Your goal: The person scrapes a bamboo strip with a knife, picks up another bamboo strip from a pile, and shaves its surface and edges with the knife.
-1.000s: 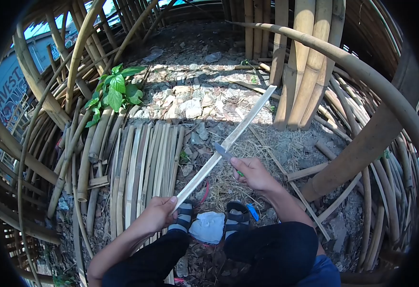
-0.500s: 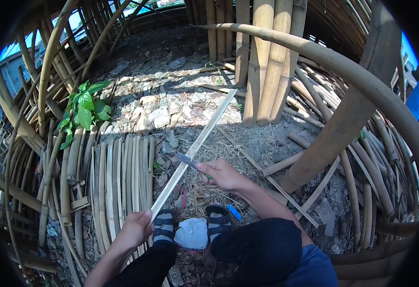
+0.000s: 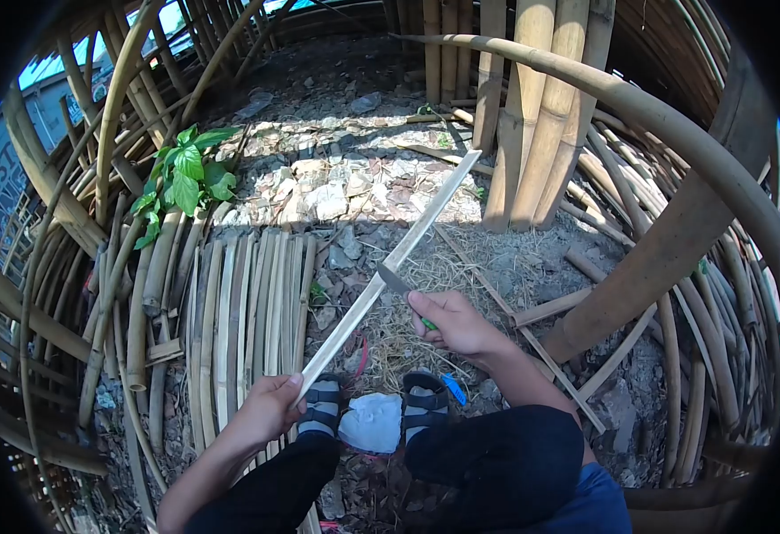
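Observation:
My left hand (image 3: pixel 270 409) is closed around the near end of a long pale bamboo strip (image 3: pixel 345 327), which slants up and away to the right. In my right hand (image 3: pixel 450 322) is a knife (image 3: pixel 394 279) with a dark blade and a bit of green showing at the handle. The blade lies across the strip near its middle, touching it or just over it; which one I cannot tell. Most of the knife handle is hidden by my fingers. Left of the strip, a row of split bamboo strips (image 3: pixel 247 298) lies on the ground.
Thick upright bamboo poles (image 3: pixel 532 133) stand ahead, and a bent pole (image 3: pixel 621 93) arches across the right. A leafy plant (image 3: pixel 185 178) grows at the left. Between my sandals lies a white cloth-like piece (image 3: pixel 372 423), with a blue scrap (image 3: pixel 454 389) beside the right one.
The view has shifted, so the scene sits further right. The knife is still at the strip's middle, its blade turned a little more steeply across it. Both hands keep their hold.

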Motion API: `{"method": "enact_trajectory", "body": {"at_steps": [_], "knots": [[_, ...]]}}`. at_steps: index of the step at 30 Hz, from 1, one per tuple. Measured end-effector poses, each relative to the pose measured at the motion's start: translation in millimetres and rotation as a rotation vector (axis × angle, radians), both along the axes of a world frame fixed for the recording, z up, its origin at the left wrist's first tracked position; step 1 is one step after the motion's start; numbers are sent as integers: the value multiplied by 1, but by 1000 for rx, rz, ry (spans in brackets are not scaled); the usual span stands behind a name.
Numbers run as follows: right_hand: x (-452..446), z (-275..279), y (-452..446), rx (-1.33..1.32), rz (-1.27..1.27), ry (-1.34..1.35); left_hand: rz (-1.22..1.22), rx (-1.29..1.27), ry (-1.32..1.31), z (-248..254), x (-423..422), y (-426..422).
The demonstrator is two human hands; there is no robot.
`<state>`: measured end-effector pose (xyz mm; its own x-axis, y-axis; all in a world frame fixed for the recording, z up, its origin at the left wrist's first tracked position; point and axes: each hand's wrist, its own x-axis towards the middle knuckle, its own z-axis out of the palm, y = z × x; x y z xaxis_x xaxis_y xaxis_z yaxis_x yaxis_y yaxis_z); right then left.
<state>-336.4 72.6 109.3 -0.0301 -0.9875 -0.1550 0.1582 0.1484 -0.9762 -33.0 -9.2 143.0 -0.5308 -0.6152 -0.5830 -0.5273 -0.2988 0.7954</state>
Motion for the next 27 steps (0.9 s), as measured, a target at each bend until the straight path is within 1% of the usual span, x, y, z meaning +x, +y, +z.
{"method": "enact_trajectory", "body": {"at_steps": [1, 3, 4, 6, 10, 12, 19, 21, 23, 24, 26, 27], "knots": [[8, 0, -1, -3, -3, -2, -3, -3, -2, 1, 0, 0], [21, 0, -2, 132, 69, -22, -3, 11, -9, 2, 0, 1], [20, -2, -4, 130, 67, -22, -6, 9, -10, 1, 0, 1], [18, -9, -9, 85, -48, 41, 2, 14, 3, 0, 1, 1], [7, -13, -14, 75, -34, 30, 11, -7, -1, -2, 0, -1], [7, -23, -20, -77, -182, 229, 9, -43, 12, -2, 0, -1], [3, -26, -26, -26, -239, 379, 13, -37, -5, 1, 1, -1], [-7, -18, -24, -34, -383, 656, 16, -40, -22, -1, 3, -2], [-44, -5, -21, 22, -618, 874, 33, 17, -38, 0, 9, 1], [-63, -11, -21, 13, -620, 875, 54, 63, -51, 2, 11, -1], [-89, -38, -22, -90, -655, 351, 44, 72, -36, 4, 12, -1], [-84, -33, -20, -88, -656, 351, 29, 79, -16, 4, 11, -2]]}}
